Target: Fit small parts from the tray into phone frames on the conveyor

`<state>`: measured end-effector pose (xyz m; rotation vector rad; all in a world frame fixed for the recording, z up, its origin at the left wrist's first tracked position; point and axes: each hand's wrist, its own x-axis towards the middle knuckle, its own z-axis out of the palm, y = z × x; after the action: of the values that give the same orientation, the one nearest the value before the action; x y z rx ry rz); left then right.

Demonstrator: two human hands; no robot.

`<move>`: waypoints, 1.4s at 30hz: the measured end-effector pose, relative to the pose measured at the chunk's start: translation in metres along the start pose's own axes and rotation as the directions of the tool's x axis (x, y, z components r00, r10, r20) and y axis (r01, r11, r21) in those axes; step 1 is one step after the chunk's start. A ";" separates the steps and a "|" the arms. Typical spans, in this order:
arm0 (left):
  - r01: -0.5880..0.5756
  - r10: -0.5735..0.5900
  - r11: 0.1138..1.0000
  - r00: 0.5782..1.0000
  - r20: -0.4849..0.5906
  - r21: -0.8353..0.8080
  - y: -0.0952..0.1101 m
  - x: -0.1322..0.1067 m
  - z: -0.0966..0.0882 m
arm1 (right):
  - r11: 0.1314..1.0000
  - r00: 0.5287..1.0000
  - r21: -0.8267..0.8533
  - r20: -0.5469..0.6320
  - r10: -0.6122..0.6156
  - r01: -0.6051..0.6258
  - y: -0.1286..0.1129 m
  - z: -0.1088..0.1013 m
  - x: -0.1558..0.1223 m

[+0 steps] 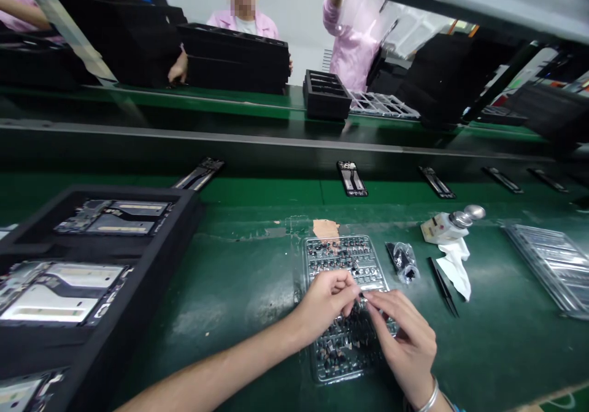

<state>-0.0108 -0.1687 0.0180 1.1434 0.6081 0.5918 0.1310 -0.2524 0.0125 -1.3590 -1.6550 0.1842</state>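
Over a clear plastic tray of small dark parts, my two hands meet fingertip to fingertip. My left hand is closed in a pinch on a tiny black part. Thumb and forefinger of my right hand pinch at the same part from the other side. It is too small to make out its kind. The tray's rows hold many such pieces, partly hidden beneath my hands.
Left stands a black foam box with phone bodies. More phone bodies lie along the green bench. To the right are tweezers, a white tissue, a pump bottle, a small bag and stacked clear trays. People stand across the bench.
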 end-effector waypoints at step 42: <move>-0.073 0.072 0.997 0.997 0.010 0.041 -0.002 -0.004 0.005 | 0.633 0.781 0.463 0.291 0.552 -0.620 0.003 0.005 0.000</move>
<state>-0.0097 -0.1750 0.0175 1.2100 0.5755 0.6388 0.1299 -0.2493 0.0080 -1.4011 -1.0505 1.0685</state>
